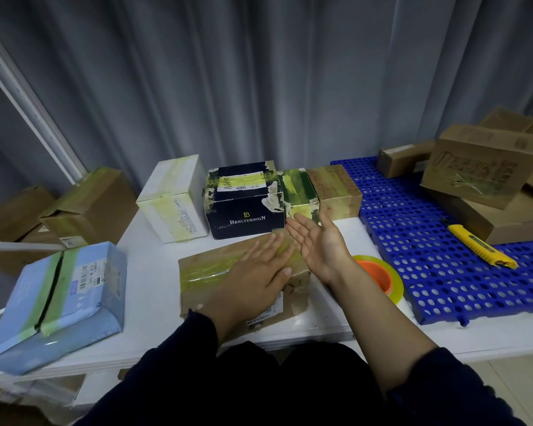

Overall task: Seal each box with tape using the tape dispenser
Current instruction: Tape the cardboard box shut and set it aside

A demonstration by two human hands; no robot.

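Brown cardboard makes the box (228, 272) near the front edge of the desk (157, 259), and yellow tape already runs across its top. Our left hand (256, 272) lies flat on that tape, fingers straight and close together, pressing down. Our right hand (317, 241) hangs just above the box's far right corner, palm turned inward, fingers straight and a little spread, holding nothing.

We think this box is nearly done. The black box (243, 207) and its neighbours along the back edge have tape too, and so does the blue box (59, 302) at the left front corner. The tape roll (379, 278) sits on the desk just right of the brown box. The piled boxes (480, 170) on the blue mat (428, 241) may still need tape; we cannot tell.
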